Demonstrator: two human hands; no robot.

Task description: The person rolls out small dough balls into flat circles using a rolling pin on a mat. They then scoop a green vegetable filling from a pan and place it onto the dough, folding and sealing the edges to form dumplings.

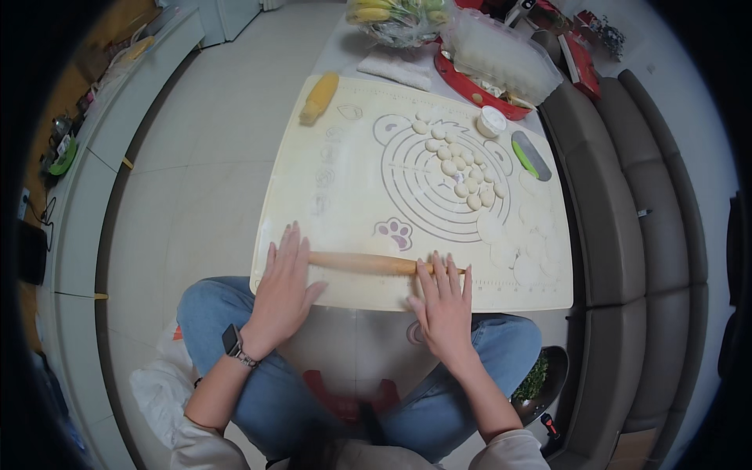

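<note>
A wooden rolling pin (pixel 364 263) lies crosswise near the front edge of a cream pastry mat (pixel 346 223). My left hand (pixel 285 288) rests flat over the pin's left end, fingers extended and pointing away from me. Over its right end lies my right hand (pixel 445 299), fingers slightly apart, not wrapped around the wood. Beyond the pin, several small dough pieces (pixel 458 163) are grouped on the mat's printed circles. Thin flat dough rounds (pixel 531 235) overlap along the right side. Whether any dough is under my palms cannot be seen.
An ear of corn (pixel 320 98) lies at the back left. A white tub (pixel 491 121) and a green-edged dough scraper (pixel 530 156) are at the back right. Behind stand a red tray (pixel 470 88), a clear plastic container (pixel 499 56) and a folded cloth (pixel 396 69). A grey sofa (pixel 617 235) flanks the right.
</note>
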